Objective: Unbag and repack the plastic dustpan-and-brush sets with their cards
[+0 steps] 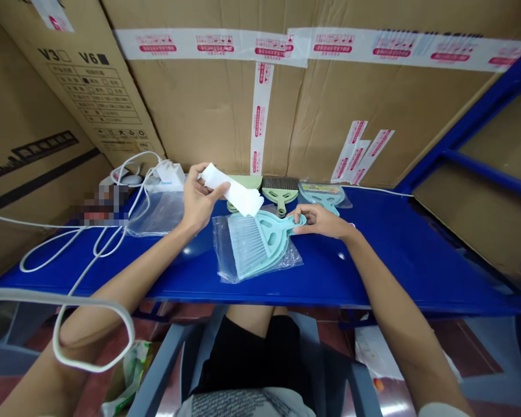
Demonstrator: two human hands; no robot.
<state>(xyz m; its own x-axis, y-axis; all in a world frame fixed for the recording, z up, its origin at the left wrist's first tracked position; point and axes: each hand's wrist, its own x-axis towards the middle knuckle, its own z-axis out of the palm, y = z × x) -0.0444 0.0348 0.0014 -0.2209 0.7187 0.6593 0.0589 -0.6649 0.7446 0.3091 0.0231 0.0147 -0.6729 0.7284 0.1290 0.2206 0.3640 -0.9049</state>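
Pinched between the fingers and thumb of my left hand (201, 200) is a folded white paper strip (237, 191). It hangs over the upper edge of a light blue brush and dustpan set (260, 240), its lower end close to the bristles. My right hand (319, 220) has its fingers closed round the set's handle end. The brush lies on the dustpan with its bristles toward the left. Under the set, a clear plastic bag (224, 255) spreads on the blue table (395, 255).
Behind my hands lie a green brush (280, 194), a green dustpan (250, 181) and another light blue set (323, 194) in clear wrap. On the left are clear bags (158, 213), a white power strip (169, 174) and looped white cables (98, 246). Cardboard (212, 116) stands behind.
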